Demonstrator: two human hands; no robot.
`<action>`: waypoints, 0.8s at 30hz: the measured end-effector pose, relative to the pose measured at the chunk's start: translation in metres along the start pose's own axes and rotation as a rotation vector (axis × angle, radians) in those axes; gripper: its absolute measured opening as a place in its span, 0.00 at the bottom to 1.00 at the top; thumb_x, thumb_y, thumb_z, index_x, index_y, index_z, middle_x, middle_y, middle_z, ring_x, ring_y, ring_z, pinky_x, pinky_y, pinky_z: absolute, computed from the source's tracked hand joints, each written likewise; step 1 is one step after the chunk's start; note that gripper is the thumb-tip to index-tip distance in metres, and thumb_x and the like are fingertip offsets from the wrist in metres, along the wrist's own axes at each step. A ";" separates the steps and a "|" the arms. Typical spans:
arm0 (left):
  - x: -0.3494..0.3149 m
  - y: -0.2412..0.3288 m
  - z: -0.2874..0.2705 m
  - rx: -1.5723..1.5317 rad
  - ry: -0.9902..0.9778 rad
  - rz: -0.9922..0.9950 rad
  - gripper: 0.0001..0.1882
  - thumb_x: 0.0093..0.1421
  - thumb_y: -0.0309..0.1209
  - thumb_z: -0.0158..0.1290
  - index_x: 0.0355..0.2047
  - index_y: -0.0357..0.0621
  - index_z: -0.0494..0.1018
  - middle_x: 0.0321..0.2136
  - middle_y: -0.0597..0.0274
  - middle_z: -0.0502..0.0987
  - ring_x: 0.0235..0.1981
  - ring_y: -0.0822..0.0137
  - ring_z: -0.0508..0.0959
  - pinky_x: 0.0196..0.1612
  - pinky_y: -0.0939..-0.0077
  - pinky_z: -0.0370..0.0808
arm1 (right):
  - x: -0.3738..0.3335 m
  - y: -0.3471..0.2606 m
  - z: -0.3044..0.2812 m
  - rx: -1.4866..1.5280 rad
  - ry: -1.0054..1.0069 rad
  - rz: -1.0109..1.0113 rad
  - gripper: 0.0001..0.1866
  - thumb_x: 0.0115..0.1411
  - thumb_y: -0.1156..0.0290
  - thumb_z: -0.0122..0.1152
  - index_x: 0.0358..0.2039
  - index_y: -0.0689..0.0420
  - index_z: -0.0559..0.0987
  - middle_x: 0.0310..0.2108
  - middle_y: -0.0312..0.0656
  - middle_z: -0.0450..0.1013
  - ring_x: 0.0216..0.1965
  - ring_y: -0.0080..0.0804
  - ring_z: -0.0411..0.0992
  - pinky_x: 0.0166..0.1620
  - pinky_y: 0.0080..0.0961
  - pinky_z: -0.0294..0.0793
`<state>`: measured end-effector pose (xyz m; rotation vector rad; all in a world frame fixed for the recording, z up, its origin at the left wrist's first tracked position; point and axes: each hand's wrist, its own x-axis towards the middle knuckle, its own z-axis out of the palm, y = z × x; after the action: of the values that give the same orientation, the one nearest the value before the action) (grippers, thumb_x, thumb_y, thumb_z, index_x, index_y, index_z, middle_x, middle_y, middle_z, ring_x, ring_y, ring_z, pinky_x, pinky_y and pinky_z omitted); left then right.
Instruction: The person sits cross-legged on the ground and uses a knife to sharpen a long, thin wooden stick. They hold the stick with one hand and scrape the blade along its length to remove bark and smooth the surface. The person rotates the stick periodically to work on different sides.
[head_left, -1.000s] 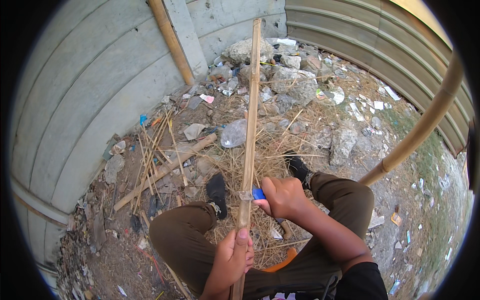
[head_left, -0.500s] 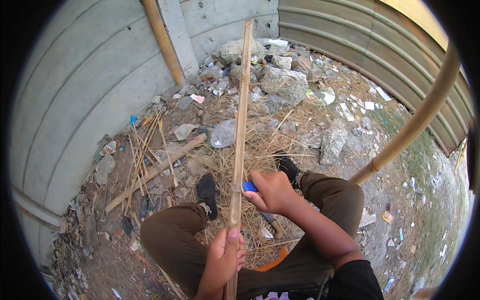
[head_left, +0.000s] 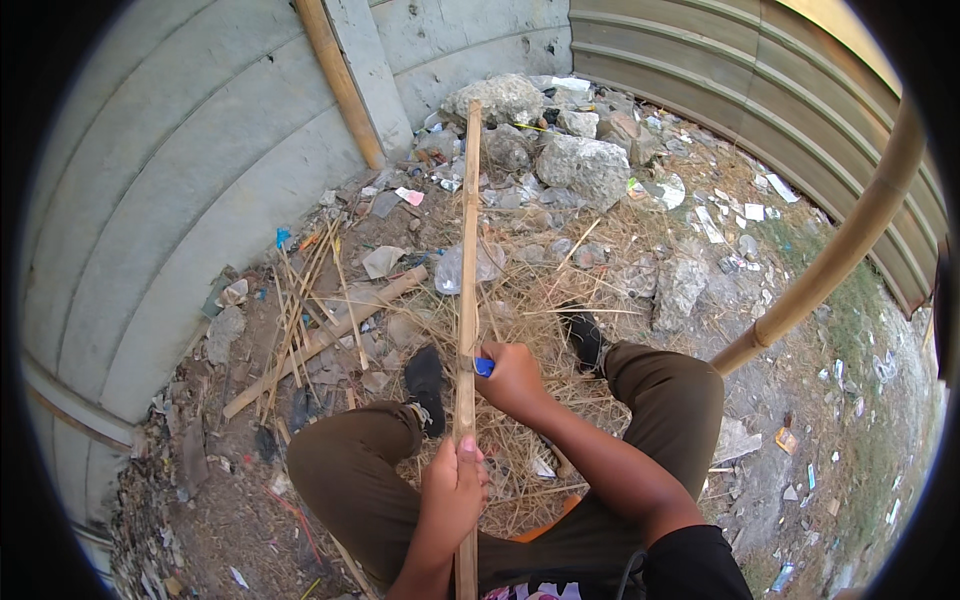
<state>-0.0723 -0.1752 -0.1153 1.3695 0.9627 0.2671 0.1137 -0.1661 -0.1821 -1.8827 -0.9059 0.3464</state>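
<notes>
A long split bamboo strip runs from my lap away toward the rubble, its far end off the ground. Near its lower part, my left hand is wrapped round it with the thumb on top. My right hand is closed on a small blue object against the strip's right side, farther along than the left hand. Fingers hide most of that object, so its exact kind does not show. Partly covered by my right forearm, a wooden handle lies on the straw between my legs.
Thin bamboo sticks lie across a thicker bamboo piece at the left. Concrete chunks and litter are heaped ahead. A bamboo pole slants along the right. A concrete wall and a corrugated metal fence enclose the corner.
The strip's far end has dropped and swung slightly left. My right hand has shifted a little left with the blue object, still against the strip. My left hand keeps its hold.
</notes>
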 end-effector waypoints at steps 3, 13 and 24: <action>-0.002 0.004 -0.002 -0.105 0.002 -0.029 0.18 0.74 0.44 0.42 0.33 0.42 0.64 0.18 0.71 0.65 0.14 0.79 0.64 0.17 0.82 0.64 | 0.003 -0.006 0.002 0.046 0.038 -0.057 0.10 0.51 0.65 0.67 0.24 0.59 0.79 0.20 0.52 0.74 0.24 0.51 0.75 0.31 0.39 0.74; -0.027 0.008 0.025 -0.026 -0.403 0.014 0.18 0.75 0.45 0.40 0.36 0.42 0.64 0.17 0.72 0.61 0.15 0.81 0.61 0.17 0.84 0.62 | 0.094 0.104 -0.033 0.525 0.676 0.422 0.16 0.57 0.65 0.57 0.17 0.60 0.72 0.12 0.35 0.64 0.12 0.27 0.62 0.18 0.30 0.61; -0.015 0.020 -0.015 -0.212 -0.172 -0.041 0.21 0.74 0.48 0.40 0.35 0.42 0.64 0.15 0.71 0.60 0.13 0.81 0.60 0.15 0.83 0.62 | -0.053 -0.027 -0.030 0.148 0.246 -0.188 0.18 0.58 0.68 0.64 0.17 0.58 0.68 0.10 0.40 0.62 0.13 0.27 0.64 0.19 0.30 0.62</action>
<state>-0.0849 -0.1701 -0.0892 1.1575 0.7945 0.2100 0.0835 -0.2171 -0.1524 -1.6473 -0.8573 0.0637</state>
